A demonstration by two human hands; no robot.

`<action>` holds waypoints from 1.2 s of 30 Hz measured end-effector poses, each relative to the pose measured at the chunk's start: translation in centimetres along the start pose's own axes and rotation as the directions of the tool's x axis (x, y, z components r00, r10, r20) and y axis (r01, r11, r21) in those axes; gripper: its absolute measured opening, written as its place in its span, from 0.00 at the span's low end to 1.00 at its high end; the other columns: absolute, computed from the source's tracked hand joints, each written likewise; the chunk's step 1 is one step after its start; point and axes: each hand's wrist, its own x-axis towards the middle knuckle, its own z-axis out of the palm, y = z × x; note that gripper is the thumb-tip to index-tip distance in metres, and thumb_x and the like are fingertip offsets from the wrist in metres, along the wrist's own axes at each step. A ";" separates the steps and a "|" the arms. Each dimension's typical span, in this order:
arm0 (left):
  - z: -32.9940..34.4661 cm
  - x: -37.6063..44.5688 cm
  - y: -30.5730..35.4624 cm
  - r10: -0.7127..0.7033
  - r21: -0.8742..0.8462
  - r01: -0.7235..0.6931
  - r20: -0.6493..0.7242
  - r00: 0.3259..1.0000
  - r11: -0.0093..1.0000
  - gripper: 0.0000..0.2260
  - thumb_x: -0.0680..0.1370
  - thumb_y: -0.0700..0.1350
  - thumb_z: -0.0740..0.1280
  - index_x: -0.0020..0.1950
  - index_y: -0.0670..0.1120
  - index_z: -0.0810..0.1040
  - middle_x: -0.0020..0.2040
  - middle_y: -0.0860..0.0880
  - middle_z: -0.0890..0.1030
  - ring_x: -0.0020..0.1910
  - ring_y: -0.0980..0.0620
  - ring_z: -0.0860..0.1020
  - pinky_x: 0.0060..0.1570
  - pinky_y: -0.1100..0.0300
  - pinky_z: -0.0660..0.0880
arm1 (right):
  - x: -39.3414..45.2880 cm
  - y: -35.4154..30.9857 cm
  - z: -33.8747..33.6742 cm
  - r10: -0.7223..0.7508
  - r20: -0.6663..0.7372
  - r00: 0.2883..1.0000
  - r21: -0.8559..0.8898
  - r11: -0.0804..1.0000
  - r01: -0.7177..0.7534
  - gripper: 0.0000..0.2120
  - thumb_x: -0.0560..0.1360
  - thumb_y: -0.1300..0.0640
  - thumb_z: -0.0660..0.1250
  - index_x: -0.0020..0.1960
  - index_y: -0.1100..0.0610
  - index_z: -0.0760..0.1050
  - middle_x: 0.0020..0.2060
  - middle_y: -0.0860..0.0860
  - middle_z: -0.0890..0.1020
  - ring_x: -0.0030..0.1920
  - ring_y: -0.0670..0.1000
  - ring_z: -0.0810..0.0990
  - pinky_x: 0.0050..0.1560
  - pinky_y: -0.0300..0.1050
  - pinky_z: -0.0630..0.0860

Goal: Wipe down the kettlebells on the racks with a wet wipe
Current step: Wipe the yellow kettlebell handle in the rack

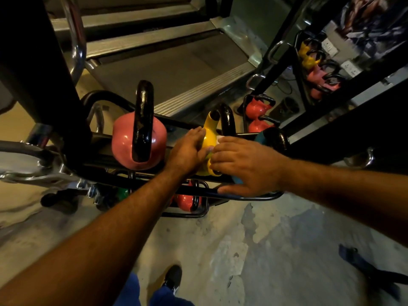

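- Both forearms reach in; left hand [187, 151] lies flat-fingered against the yellow kettlebell [209, 140], steadying it on the rack [254, 196].
- Right hand [247, 164] presses a white wet wipe [219, 140], barely visible, onto that bell's right side.
- Risk, I'd say: pushing too hard could roll it into the pink kettlebell [123, 146] to its left.

This is a gym, a weights corner by the look of it. A black tubular steel rack [249, 196] carries a pink kettlebell with a glossy black handle [139, 140] and a yellow kettlebell [209, 138], with more red ones on a lower rack [257, 109]. Behind stands a grey treadmill belt with ribbed metal side rails [167, 62], a mirror repeats the bells, and the worn concrete floor [254, 250] is patchy.
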 end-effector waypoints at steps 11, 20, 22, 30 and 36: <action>-0.2 -0.3 0.5 -0.030 -0.008 0.030 0.004 1.000 1.000 0.27 0.81 0.49 0.66 0.78 0.46 0.64 0.80 0.47 0.62 0.80 0.50 0.56 0.77 0.53 0.56 | 0.5 -2.4 0.5 0.107 0.179 0.978 -0.262 0.963 -0.057 0.35 0.80 0.33 0.52 0.71 0.59 0.73 0.65 0.59 0.78 0.68 0.59 0.73 0.76 0.58 0.56; 0.1 -0.1 -0.1 -0.027 -0.039 0.026 -0.003 1.000 0.999 0.27 0.80 0.50 0.67 0.77 0.47 0.66 0.79 0.48 0.63 0.79 0.50 0.58 0.76 0.51 0.59 | -0.1 -1.2 -0.6 0.051 0.104 0.993 -0.167 0.985 -0.033 0.30 0.80 0.36 0.54 0.64 0.58 0.80 0.62 0.58 0.81 0.67 0.58 0.77 0.74 0.57 0.63; 0.0 -0.1 -0.1 -0.033 -0.034 0.033 0.004 0.999 0.999 0.27 0.80 0.51 0.67 0.78 0.47 0.65 0.79 0.48 0.63 0.79 0.50 0.58 0.76 0.51 0.59 | 0.2 1.2 -1.8 0.148 0.031 0.989 -0.098 0.985 -0.144 0.30 0.80 0.36 0.55 0.66 0.59 0.78 0.65 0.58 0.80 0.69 0.59 0.75 0.71 0.58 0.68; 0.1 -0.4 0.3 -0.049 -0.045 0.049 -0.017 0.999 0.998 0.27 0.80 0.51 0.67 0.78 0.48 0.65 0.79 0.50 0.63 0.79 0.52 0.58 0.77 0.53 0.58 | 1.0 3.9 -1.5 0.060 0.040 0.997 0.073 0.995 -0.063 0.28 0.80 0.35 0.55 0.63 0.54 0.80 0.62 0.54 0.82 0.67 0.55 0.76 0.72 0.57 0.66; 0.3 -0.3 -0.4 -0.062 -0.147 0.053 -0.058 0.996 0.988 0.27 0.78 0.51 0.70 0.76 0.50 0.69 0.78 0.51 0.66 0.78 0.53 0.61 0.76 0.49 0.60 | 2.3 6.2 -1.5 -0.056 0.018 0.998 0.090 0.995 0.054 0.28 0.81 0.35 0.54 0.62 0.55 0.80 0.60 0.53 0.83 0.65 0.55 0.78 0.71 0.52 0.65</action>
